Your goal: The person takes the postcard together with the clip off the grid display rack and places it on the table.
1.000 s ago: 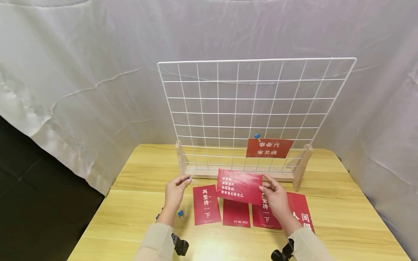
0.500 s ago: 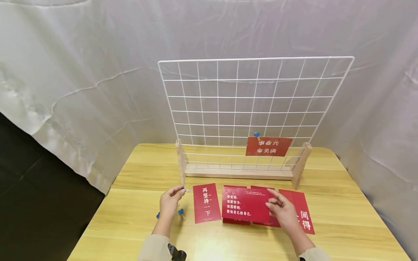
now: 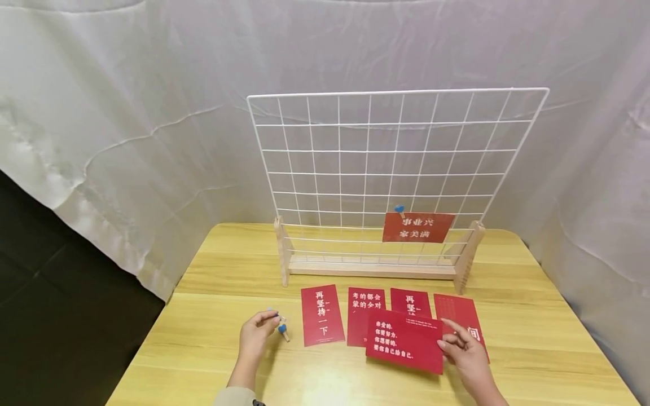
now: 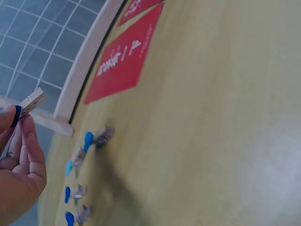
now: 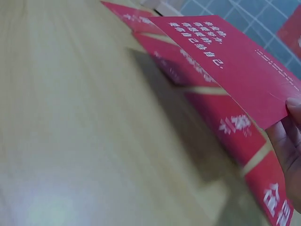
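My left hand [image 3: 256,334] pinches a small wooden clothespin [image 4: 34,100] with a dark blue end between thumb and fingertips, above the table's left part. Below that hand several more clothespins [image 4: 99,137] with blue heads lie on the wood. My right hand [image 3: 464,352] holds a red card [image 3: 404,342] with white Chinese writing by its right edge, thumb on the printed face. The card is raised and tilted, and in the head view it overlaps three of the red cards lying in a row, among them the second card [image 3: 363,324] from the left.
A white wire grid [image 3: 378,163] stands in a wooden base [image 3: 370,268] at the back of the table [image 3: 203,316]. One red card [image 3: 418,228] hangs on it from a blue-headed clothespin [image 3: 399,210]. The row's leftmost card [image 3: 323,316] lies uncovered.
The right hand has carried its card down and rightward, away from the grid, uncovering the tops of the row's middle cards. The left hand has moved down and slightly left with the clothespin.
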Tool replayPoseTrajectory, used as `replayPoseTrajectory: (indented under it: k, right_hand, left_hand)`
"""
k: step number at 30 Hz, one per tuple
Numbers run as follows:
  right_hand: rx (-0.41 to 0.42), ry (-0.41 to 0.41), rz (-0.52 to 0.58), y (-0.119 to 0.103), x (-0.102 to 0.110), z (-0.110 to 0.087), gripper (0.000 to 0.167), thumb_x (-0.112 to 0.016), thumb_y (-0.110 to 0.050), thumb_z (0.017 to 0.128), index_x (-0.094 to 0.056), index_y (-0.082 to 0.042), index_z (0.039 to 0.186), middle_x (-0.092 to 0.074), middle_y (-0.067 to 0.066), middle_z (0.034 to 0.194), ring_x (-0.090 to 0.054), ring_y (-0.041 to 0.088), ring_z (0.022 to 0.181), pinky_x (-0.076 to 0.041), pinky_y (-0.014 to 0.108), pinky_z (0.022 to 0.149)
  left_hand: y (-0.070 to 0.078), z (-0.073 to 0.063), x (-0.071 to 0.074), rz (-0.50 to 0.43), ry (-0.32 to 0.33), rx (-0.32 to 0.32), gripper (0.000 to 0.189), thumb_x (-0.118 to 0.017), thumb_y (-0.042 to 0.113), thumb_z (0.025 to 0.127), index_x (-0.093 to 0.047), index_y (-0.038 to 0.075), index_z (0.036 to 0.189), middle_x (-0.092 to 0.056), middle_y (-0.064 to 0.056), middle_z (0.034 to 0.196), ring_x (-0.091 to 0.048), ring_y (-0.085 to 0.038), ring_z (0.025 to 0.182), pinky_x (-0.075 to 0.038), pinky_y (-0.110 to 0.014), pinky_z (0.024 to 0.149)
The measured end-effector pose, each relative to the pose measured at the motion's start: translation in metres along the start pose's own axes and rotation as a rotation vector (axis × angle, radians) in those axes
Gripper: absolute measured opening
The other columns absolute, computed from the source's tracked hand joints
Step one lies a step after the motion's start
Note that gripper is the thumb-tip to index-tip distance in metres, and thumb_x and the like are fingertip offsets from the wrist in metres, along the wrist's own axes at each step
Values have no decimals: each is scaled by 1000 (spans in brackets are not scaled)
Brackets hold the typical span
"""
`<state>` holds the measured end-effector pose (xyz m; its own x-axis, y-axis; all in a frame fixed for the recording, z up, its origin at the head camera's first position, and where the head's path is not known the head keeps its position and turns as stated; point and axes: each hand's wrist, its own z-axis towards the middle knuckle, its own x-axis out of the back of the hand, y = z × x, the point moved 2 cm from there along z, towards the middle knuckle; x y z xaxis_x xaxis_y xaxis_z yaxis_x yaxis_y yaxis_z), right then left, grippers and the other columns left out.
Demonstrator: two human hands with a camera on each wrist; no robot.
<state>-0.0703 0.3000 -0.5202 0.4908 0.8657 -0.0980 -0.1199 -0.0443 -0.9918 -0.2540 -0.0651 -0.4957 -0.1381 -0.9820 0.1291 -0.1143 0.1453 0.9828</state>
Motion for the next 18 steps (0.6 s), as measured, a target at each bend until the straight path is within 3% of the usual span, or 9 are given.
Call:
replayPoseTrajectory:
  k: [3,9,18]
  right_hand:
    - [-55,28,-24,4,6,-8,42,-61,2,76,-55,-15,114,-59,-4,72,-55,5,62,-48,20,50]
    - [-122,61,6,12,19,-18,43,-60,5,75,-58,-20,111,-57,-4,71,-55,6,60,-48,22,49]
    - [-270,86,-25,16,38,-26,44,-61,3,74,-59,-29,104,-58,0,72,-58,13,63,-51,31,57]
  left_hand:
    - [-5,-4,4,-16,-5,26,29,-59,7,81,-54,-10,104,-58,-15,96,-56,-15,84,-45,-29,78]
    - [-15,-9,11,-27,48,74,29,-61,3,77,-54,-12,102,-58,-11,87,-56,-12,76,-47,-22,72]
    - [-28,-13,17,11,63,109,30,-61,4,77,-54,-12,102,-53,-23,107,-56,-20,87,-47,-22,73]
